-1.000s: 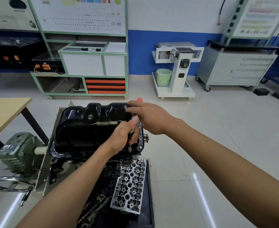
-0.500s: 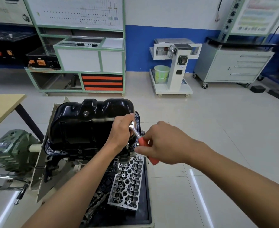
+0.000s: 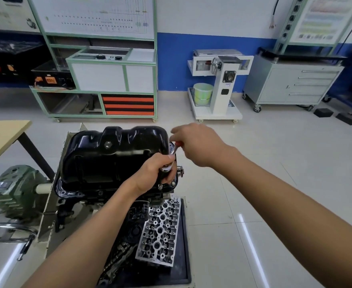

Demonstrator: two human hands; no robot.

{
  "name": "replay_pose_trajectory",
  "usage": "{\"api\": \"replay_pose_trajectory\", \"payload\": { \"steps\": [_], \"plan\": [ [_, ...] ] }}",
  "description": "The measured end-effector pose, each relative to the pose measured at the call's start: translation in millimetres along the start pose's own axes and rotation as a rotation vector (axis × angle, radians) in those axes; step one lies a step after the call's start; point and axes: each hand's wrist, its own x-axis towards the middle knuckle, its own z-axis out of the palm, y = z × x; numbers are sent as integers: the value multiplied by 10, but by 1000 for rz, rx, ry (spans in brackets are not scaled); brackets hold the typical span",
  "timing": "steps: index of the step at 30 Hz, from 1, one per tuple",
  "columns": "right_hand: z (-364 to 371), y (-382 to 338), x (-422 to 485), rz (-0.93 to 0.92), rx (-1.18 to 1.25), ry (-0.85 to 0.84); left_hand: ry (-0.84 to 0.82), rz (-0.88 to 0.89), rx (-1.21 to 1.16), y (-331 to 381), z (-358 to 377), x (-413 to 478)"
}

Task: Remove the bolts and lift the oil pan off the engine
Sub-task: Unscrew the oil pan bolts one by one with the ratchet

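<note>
Now that our right hand point(image 3: 198, 144), gripping the ratchet point(image 3: 174, 149) handle, has swung far along the right rim of the oil pan point(image 3: 112, 159), left hand point(image 3: 154, 173) clasping the ratchet head there, we judge a bolt loosening, pan still seated on the engine point(image 3: 100, 194).

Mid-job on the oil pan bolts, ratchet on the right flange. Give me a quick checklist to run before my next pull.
1. Grip of the left hand round the ratchet head: ok.
2. Grip of the right hand on the red handle: ok.
3. Socket seated squarely on its bolt: cannot tell, the left hand hides it.
4. All flange bolts out: not ok, a bolt stands in the flange at the near right corner.
5. Whether the oil pan is free to lift: not ok while that bolt is in.
</note>
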Motion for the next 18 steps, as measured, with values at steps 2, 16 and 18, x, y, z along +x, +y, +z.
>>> {"api": "replay_pose_trajectory", "payload": {
  "steps": [2,16,18],
  "plan": [
    [32,-45,79,-66,24,23,-57,-25,-5,-1,-22,11],
    [70,35,-160,2,14,29,87,-39,-23,94,94,4],
    [42,43,-301,91,-49,-29,171,-21,-23,111,118,16]
  ]
}}
